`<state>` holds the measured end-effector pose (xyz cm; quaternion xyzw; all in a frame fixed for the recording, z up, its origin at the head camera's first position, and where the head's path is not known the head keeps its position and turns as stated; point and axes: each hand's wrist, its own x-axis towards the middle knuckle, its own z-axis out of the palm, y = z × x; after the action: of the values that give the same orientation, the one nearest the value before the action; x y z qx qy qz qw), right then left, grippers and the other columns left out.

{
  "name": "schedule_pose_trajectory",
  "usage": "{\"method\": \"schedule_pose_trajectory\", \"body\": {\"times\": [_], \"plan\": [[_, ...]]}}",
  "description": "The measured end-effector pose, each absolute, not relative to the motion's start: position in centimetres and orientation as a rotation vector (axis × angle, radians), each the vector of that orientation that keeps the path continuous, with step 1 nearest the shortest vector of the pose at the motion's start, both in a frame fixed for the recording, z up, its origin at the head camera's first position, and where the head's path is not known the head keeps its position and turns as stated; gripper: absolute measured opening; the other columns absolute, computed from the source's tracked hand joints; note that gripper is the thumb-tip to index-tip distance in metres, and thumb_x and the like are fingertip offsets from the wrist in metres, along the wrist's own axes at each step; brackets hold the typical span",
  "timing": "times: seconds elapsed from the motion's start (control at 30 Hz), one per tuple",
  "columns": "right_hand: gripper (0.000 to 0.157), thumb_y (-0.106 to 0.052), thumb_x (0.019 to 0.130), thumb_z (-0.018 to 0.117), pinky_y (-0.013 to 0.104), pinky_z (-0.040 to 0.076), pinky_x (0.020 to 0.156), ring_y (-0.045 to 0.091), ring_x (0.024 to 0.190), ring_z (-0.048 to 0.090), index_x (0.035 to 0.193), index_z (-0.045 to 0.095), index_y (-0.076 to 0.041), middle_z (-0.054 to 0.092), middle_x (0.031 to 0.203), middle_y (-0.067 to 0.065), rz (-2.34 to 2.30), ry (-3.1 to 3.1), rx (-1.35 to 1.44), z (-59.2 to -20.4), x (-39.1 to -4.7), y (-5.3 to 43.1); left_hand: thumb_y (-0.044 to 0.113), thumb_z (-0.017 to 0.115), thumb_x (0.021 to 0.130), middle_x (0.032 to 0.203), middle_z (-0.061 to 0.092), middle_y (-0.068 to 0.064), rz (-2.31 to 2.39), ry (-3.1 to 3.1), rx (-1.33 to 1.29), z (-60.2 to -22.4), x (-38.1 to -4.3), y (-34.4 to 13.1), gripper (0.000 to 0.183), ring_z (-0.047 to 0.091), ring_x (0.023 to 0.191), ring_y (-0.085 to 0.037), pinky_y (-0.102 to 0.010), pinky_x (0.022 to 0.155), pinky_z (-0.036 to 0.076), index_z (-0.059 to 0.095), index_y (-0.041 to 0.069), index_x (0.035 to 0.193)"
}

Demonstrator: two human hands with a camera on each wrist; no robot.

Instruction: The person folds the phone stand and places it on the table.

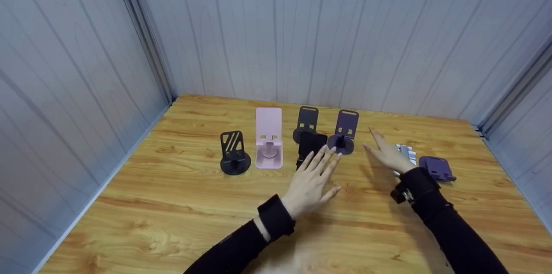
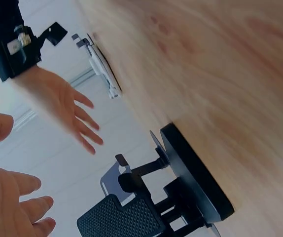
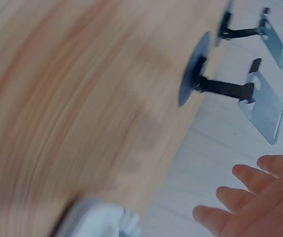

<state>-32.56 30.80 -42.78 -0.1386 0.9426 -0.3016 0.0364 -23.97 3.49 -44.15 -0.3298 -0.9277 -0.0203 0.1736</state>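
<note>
My left hand hovers with extended fingers near a black phone stand, partly hidden by the fingertips. In the left wrist view, that stand has a textured plate and a thick base, apart from the hand. My right hand holds nothing, its fingers spread. A purple phone stand stands upright to its left, seen also as a stand in the right wrist view. A silver-white folded stand is partly covered by the right hand. Beside it lies a folded purple phone stand.
A pink phone stand stands upright left of the black one. Farther left is a black stand with slanted slots. Behind stands a dark grey one. All are on a wooden table bounded by pale panel walls.
</note>
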Motion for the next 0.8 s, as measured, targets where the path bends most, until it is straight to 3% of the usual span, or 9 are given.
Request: {"method": "schedule_pose_trajectory", "body": {"times": [0.23,0.4,0.57,0.67,0.8], "plan": [[0.074,-0.034,0.113,0.029,0.066,0.004,0.129,0.054,0.156,-0.003,0.161,-0.016,0.001,-0.009,0.168,0.035,-1.478,2.403,-0.23,-43.3,-34.5,30.4,0.057,0.038,0.106,0.172,0.026,-0.005,-0.006,-2.603,-0.939,-44.4,-23.9,3.5,0.074,0.024,0.161,-0.022,-0.039,0.131,0.026,0.023,0.015,0.165],[0.07,-0.023,0.113,0.028,0.059,0.005,0.132,0.052,0.157,0.001,0.161,-0.019,-0.001,-0.008,0.166,0.037,-1.819,2.154,-0.117,-44.6,-35.3,29.9,0.057,0.037,0.106,0.172,0.027,-0.005,0.004,-2.595,-0.938,-44.4,-23.8,3.5,0.073,0.025,0.16,-0.022,-0.038,0.131,0.026,0.025,0.014,0.164],[0.067,-0.016,0.111,0.037,0.052,0.021,0.132,0.046,0.153,0.028,0.163,-0.003,0.0,0.01,0.163,0.035,-1.982,2.087,0.005,-45.5,-35.9,29.1,0.056,0.039,0.106,0.172,0.026,-0.005,-0.007,-2.612,-0.955,-44.4,-23.7,3.6,0.073,0.025,0.16,-0.022,-0.038,0.131,0.026,0.024,0.015,0.164],[0.063,-0.011,0.109,0.042,0.045,0.033,0.128,0.028,0.134,0.054,0.162,0.011,0.005,0.032,0.155,0.028,-1.99,2.118,0.019,-45.7,-36.3,28.8,0.055,0.041,0.106,0.172,0.026,-0.006,-0.02,-2.612,-0.965,-44.6,-23.8,3.7,0.073,0.025,0.16,-0.023,-0.038,0.131,0.026,0.025,0.015,0.164],[0.06,-0.006,0.107,0.047,0.034,0.048,0.117,0.006,0.105,0.065,0.157,0.02,0.011,0.057,0.128,0.008,-2.028,2.114,0.014,-45.4,-36.8,28.5,0.054,0.043,0.105,0.172,0.026,-0.007,-0.059,-2.625,-0.965,-44.8,-24.0,3.7,0.073,0.024,0.161,-0.024,-0.04,0.131,0.025,0.026,0.014,0.164]]}}
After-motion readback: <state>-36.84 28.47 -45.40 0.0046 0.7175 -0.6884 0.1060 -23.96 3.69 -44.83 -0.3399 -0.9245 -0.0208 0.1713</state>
